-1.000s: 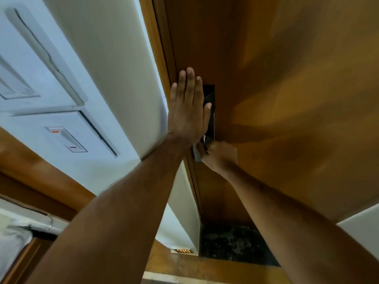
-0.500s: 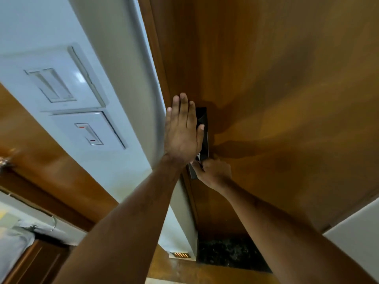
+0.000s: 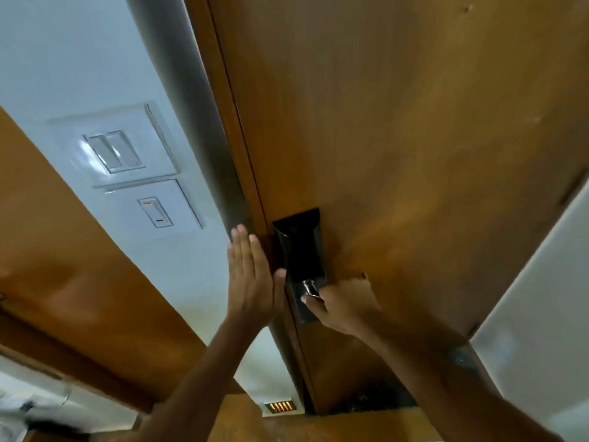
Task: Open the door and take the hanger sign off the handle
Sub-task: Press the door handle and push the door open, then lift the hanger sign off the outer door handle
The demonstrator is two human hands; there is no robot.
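Two hands are working at the wooden door: the right hand is closing its fingers around the metal handle on the black lock plate, and the left hand is pressing flat, fingers straight, holding nothing. Hanger sign is not visible. White switches are sitting on the wall beside.

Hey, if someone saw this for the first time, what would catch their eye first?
Two bare arms reach up to a wooden door. The right hand grips the metal handle on a black lock plate; the left hand lies flat at the door's edge. White wall switches sit left.
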